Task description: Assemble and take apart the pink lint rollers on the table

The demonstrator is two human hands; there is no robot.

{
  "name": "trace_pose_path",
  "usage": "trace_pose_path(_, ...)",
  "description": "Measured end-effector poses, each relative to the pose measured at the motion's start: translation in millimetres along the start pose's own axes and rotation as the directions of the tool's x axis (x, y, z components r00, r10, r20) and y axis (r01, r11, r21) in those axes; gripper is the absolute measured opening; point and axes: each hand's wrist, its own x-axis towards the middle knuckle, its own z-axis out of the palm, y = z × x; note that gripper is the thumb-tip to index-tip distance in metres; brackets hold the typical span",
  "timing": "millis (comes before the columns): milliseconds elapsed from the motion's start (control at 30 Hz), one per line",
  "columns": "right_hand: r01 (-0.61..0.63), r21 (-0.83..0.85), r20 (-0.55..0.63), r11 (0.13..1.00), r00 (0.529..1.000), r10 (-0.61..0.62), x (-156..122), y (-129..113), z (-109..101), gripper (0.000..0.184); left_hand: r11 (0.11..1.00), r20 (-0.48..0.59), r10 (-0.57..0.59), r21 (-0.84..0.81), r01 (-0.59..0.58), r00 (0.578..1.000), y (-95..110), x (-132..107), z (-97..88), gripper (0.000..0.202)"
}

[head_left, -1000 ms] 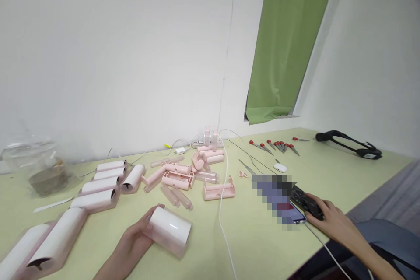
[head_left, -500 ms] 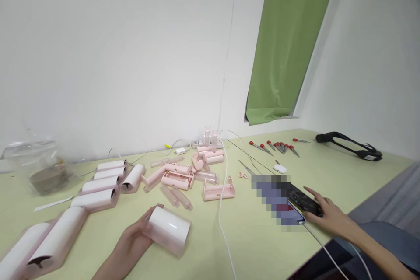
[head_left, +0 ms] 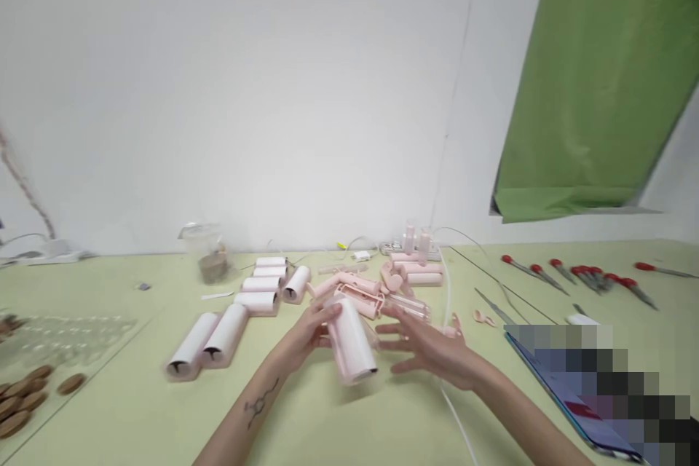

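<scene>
My left hand [head_left: 309,331] is closed around a white-and-pink roll [head_left: 354,342], a white cylinder with a pink side, held tilted above the table. To its right is my right hand [head_left: 429,346], its fingers spread and pointing at the roll, with nothing in them. Just behind both hands lies a heap of pink plastic parts [head_left: 357,298], among them handles and open frames. A clear tube [head_left: 411,306] shows beside the heap. On the left, several similar white-and-pink rolls [head_left: 225,335] lie on the table, some with dark marks at their ends.
A phone [head_left: 573,400], partly blurred out, lies at the right. Several red-handled tools [head_left: 593,278] are at the back right. A white cable [head_left: 459,422] runs towards the front. Brown oval pieces [head_left: 27,400] lie far left, and a clear bag [head_left: 204,240] stands near the wall.
My right hand has left the dark device beside the phone and come across to the roll. My left hand has turned the roll more upright. The view has swung left.
</scene>
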Motion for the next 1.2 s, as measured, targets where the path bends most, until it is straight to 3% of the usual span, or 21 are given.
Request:
trace_pose_path(67, -0.098, 0.162, 0.188, 0.982, 0.98, 0.066, 20, 7, 16, 0.061, 0.954, -0.008, 0.015, 0.299, -0.012, 1.0, 16, 8, 7.3, 0.045)
trace_pose_path(133, -0.134, 0.323, 0.304, 0.937, 0.952, 0.031, 32, 14, 26, 0.059, 0.891, -0.042, 0.005, 0.455, 0.015, 0.999, 27, 18, 13.8, 0.05)
trace_pose_path(333, -0.288, 0.637, 0.42, 0.715, 0.908, -0.009, 41, 30, 28, 0.059, 0.716, -0.117, -0.04, 0.69, 0.11, 0.992, 35, 47, 27.8, 0.049)
trace_pose_path(500, -0.288, 0.77, 0.399, 0.57, 0.914, -0.078, 45, 42, 24, 0.058, 0.628, -0.123, -0.062, 0.766, 0.134, 0.99, 41, 54, 32.7, 0.039)
trace_pose_path(667, -0.292, 0.806, 0.362, 0.515, 0.931, -0.039, 45, 43, 25, 0.052, 0.588, -0.118, -0.065, 0.798, 0.133, 0.991, 50, 52, 32.0, 0.038)
trace_pose_path(833, -0.297, 0.831, 0.34, 0.47, 0.941, -0.006, 43, 43, 27, 0.05, 0.599, -0.129, -0.03, 0.791, 0.121, 0.991, 59, 58, 37.6, 0.037)
trace_pose_path(967, -0.339, 0.873, 0.364, 0.351, 0.931, -0.006, 46, 46, 23, 0.045, 0.675, -0.14, 0.064, 0.735, 0.061, 0.988, 70, 58, 32.7, 0.045)
trace_pose_path(1100, -0.295, 0.917, 0.315, 0.269, 0.948, -0.035, 46, 41, 13, 0.027, 0.783, -0.169, 0.191, 0.62, -0.046, 0.967, 68, 36, 3.0, 0.054)
trace_pose_path(1200, -0.28, 0.921, 0.307, 0.27, 0.95, -0.06, 43, 35, 7, 0.027, 0.851, -0.206, 0.218, 0.519, -0.083, 0.954, 38, 14, -24.5, 0.056)
